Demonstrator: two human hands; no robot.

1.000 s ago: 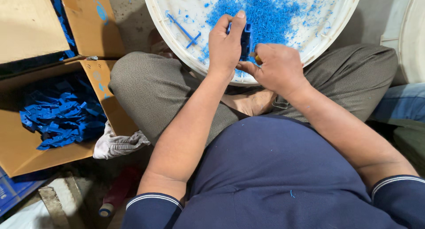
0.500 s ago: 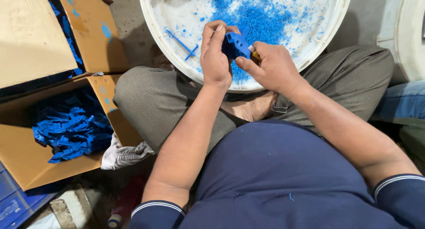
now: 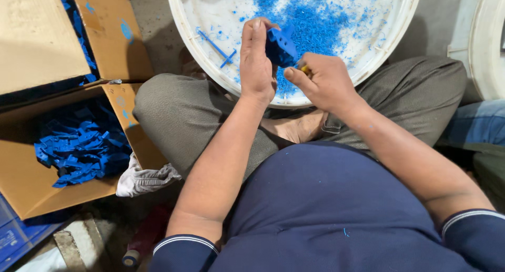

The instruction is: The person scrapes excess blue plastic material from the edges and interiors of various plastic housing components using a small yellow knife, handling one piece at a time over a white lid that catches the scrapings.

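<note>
- Blue moulded plastic part with small holes [image 3: 280, 46] sat in the head view, pinched upright in the left hand [image 3: 257, 59], fingers closed on it, above the round white plastic tub [image 3: 181, 38].
- Right hand [image 3: 323, 81] was curled tight around a small yellow-tipped tool [image 3: 303, 69], touching the part's lower edge, seemingly so trimmings dropped among the blue shavings [image 3: 315, 25].
- Open cardboard box [image 3: 26, 188], left of the knee, held a heap of blue plastic pieces [image 3: 79, 151], near a crumpled white cloth [image 3: 144, 178].
</note>
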